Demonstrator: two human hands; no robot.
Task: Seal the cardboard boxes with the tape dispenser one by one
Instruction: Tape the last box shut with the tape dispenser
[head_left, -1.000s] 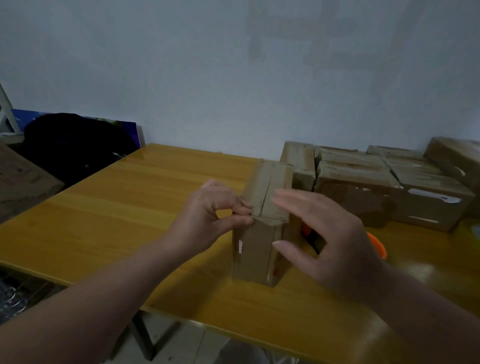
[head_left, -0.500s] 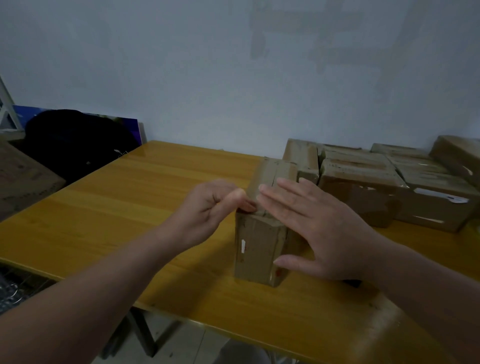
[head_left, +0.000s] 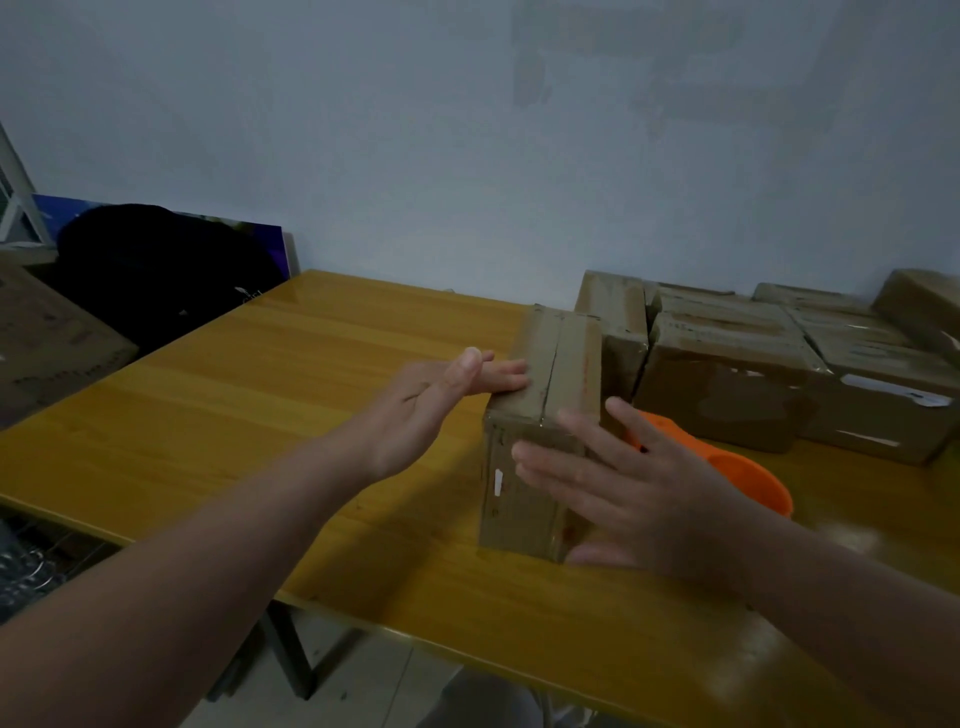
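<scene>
Cardboard box (head_left: 540, 415) stands upright between both flat hands, left hand (head_left: 441, 395) and right hand (head_left: 639, 493).

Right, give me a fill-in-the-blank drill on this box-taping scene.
1. The tape dispenser behind the right hand is coloured ____.
2. The nearest cardboard box stands on the ____.
3. The left hand touches that box with ____ (straight/curled) fingers.
Missing words: orange; table; straight.
</scene>
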